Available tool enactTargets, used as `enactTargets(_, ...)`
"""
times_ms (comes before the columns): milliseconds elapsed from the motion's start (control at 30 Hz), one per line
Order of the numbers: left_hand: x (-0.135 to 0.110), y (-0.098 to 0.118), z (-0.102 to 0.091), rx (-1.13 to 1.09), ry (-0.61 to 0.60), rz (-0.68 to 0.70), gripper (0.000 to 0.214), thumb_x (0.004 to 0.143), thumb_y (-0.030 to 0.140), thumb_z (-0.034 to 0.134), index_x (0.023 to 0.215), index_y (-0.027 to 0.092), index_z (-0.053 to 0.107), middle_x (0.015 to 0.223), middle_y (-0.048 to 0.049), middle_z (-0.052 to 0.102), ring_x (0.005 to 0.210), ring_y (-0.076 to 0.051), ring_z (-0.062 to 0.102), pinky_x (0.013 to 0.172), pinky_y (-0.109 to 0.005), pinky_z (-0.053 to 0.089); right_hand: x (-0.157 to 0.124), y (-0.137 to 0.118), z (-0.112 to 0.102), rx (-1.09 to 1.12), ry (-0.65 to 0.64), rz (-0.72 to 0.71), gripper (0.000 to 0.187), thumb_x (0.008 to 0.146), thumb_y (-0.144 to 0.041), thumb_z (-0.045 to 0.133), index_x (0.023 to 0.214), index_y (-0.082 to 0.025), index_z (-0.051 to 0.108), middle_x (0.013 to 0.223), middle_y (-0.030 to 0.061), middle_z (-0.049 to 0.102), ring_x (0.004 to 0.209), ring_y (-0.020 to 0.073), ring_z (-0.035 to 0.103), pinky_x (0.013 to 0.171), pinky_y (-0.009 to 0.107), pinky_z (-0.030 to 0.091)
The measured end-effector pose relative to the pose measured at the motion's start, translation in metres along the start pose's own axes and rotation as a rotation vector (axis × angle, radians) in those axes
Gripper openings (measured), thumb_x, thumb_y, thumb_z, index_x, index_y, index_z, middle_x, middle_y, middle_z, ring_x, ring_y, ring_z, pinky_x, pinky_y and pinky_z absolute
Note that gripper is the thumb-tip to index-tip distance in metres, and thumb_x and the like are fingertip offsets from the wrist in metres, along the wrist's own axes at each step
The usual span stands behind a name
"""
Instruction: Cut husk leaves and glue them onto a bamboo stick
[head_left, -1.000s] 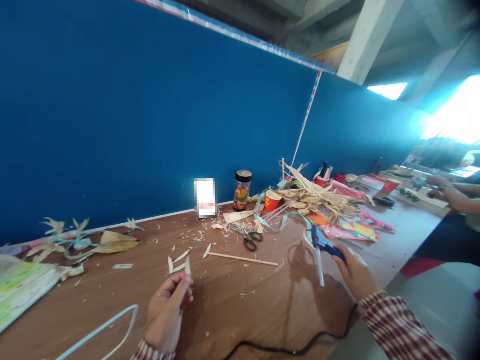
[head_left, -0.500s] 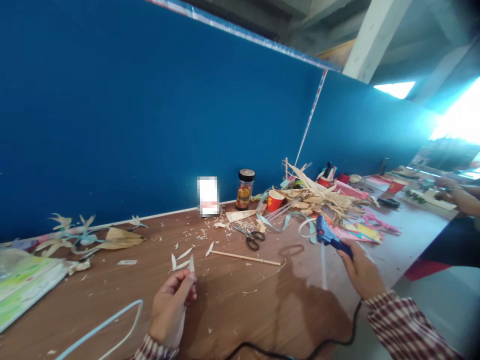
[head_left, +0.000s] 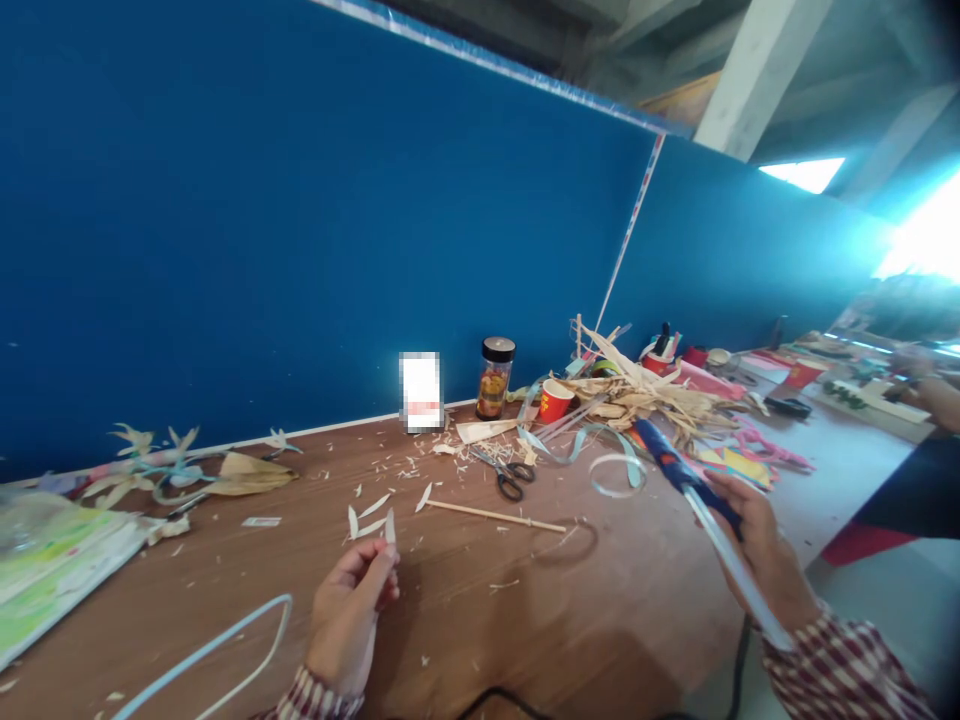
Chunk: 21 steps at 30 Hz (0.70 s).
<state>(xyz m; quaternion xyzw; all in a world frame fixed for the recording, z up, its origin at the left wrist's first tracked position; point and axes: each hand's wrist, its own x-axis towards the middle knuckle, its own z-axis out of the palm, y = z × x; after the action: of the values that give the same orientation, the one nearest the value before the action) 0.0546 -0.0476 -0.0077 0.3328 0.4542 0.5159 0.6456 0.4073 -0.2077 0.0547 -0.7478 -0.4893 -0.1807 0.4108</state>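
Note:
Between the thumb and fingers of my left hand (head_left: pixel 343 612) a thin pale husk petal (head_left: pixel 390 526) is pinched, its tip pointing up. Several similar cut petals (head_left: pixel 374 505) lie on the table just beyond that hand. My right hand (head_left: pixel 772 550) grips a blue hot glue gun (head_left: pixel 664 455) at the right side of the table. A long translucent glue stick (head_left: pixel 731 565) sticks out of the gun and slants back toward my sleeve. Farther in, a thin wooden stick (head_left: pixel 491 515) lies beside black-handled scissors (head_left: pixel 514 482).
A jar with a black lid (head_left: pixel 495 380), a red paper cup (head_left: pixel 555 401) and a heap of dry husks (head_left: pixel 637 390) stand along the blue partition (head_left: pixel 300 220). Husk flowers (head_left: pixel 180 455) lie at left. A black cord (head_left: pixel 499 695) crosses the near edge. Another person's hand (head_left: pixel 919 375) is at far right.
My right hand has turned the glue gun, so its glue stick, hanging down before, now slants toward my sleeve. The left hand keeps its pinch on the petal. The view has shifted slightly.

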Motion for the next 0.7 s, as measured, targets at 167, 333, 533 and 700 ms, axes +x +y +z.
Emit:
enactTargets(167,0.0,0.0,-0.001,-0.001,-0.01,0.0,0.03,0.052,0.032,0.076,0.07,0.014,0.059,0.056,0.0043,0.055,0.047,-0.006,0.044,0.042,-0.015,0.038,0.004,-0.013,-0.003,-0.047,-0.014,-0.029,0.044,0.081,-0.041,0.038,0.118,-0.018,0.035,0.111,0.0148,0.054,0.102,0.0261,0.054,0.086,0.04,0.044)
enactTargets(333,0.0,-0.001,-0.001,0.01,-0.013,-0.007,0.03,0.053,0.033,0.075,0.071,0.015,0.059,0.055,0.0048,0.055,0.047,-0.006,0.044,0.042,-0.015,0.038,0.007,-0.007,0.001,-0.244,0.05,0.078,0.049,0.073,-0.051,0.042,0.106,-0.015,0.045,0.1,0.0164,0.058,0.087,0.03,0.06,0.074,0.039,0.048)
enactTargets(533,0.0,0.0,0.0,0.02,-0.009,-0.007,0.03,0.052,0.034,0.075,0.071,0.016,0.06,0.055,0.0049,0.056,0.047,-0.007,0.044,0.043,-0.016,0.038,0.01,0.005,0.007,-0.334,-0.036,0.359,0.038,0.069,-0.052,0.046,0.091,-0.021,0.049,0.069,0.0081,0.061,0.063,0.0281,0.061,0.053,0.034,0.044)
enactTargets(700,0.0,-0.001,0.0,0.033,-0.004,-0.001,0.03,0.052,0.034,0.075,0.072,0.016,0.06,0.054,0.0049,0.056,0.047,-0.007,0.045,0.043,-0.016,0.037,-0.006,0.004,0.036,-0.143,-0.272,0.23,0.028,0.072,-0.045,0.047,0.088,-0.022,0.046,0.065,0.0024,0.059,0.057,0.0218,0.058,0.052,0.03,0.043)
